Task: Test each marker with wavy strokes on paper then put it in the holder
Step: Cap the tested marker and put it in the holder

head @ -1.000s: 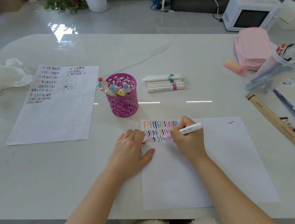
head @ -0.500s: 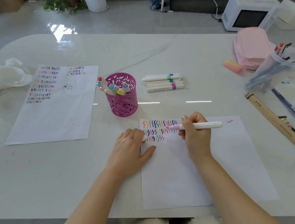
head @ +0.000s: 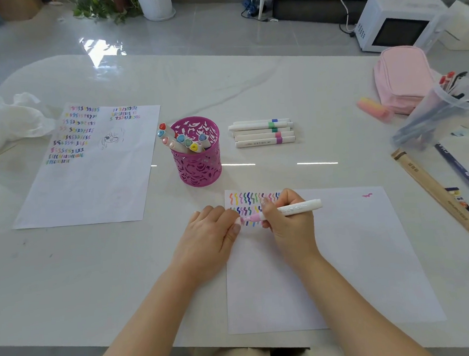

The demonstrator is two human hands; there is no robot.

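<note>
Your right hand [head: 287,224], just below the centre of the frame, is closed around a white marker [head: 292,209] with a pink front end; the marker lies almost level, its tip pointing left and meeting the fingertips of your left hand [head: 207,239]. Your left hand lies palm down with fingers loosely curled, partly on the left edge of the paper [head: 333,268]; whether it pinches a cap at the tip is too small to tell. The tip sits over the lowest of 3 rows of wavy strokes [head: 253,204] in the upper left corner of that sheet. Above your hands, slightly left of centre, the pink cut-out holder [head: 200,163] stands on the table [head: 248,86] with several markers leaning out toward the left. To its right, 5 white markers [head: 263,133] lie side by side. A second sheet [head: 92,172] covered in strokes lies at the left of the frame. At the right edge you have a pink pouch [head: 402,77] and a clear tub [head: 444,110] of pens.
</note>
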